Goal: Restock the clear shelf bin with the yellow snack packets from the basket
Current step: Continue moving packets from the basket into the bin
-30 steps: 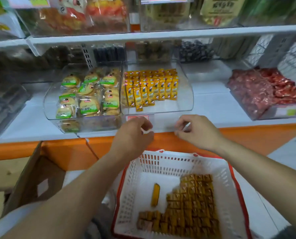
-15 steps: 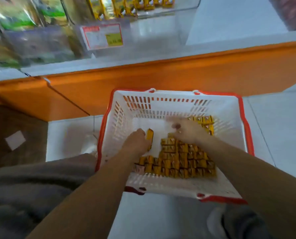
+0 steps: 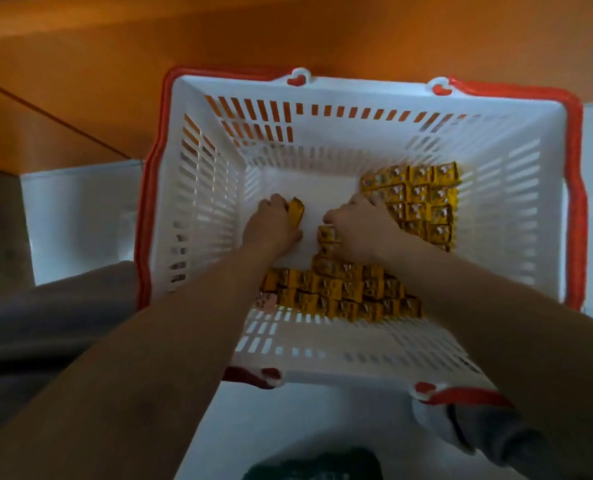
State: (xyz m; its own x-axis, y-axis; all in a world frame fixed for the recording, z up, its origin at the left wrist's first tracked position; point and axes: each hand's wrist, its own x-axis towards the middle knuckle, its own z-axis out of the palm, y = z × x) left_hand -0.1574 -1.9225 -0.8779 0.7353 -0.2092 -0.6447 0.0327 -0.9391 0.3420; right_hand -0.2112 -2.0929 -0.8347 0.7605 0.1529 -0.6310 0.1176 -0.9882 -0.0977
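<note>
yellow snack packets glossy, blocky, in slotted white basket; left hand grips one, right hand grips stack.

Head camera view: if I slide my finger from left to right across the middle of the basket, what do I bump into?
Basket's red left rim → left hand → loose yellow packet it grips → right hand → big block of yellow packets → basket's red right rim.
</note>
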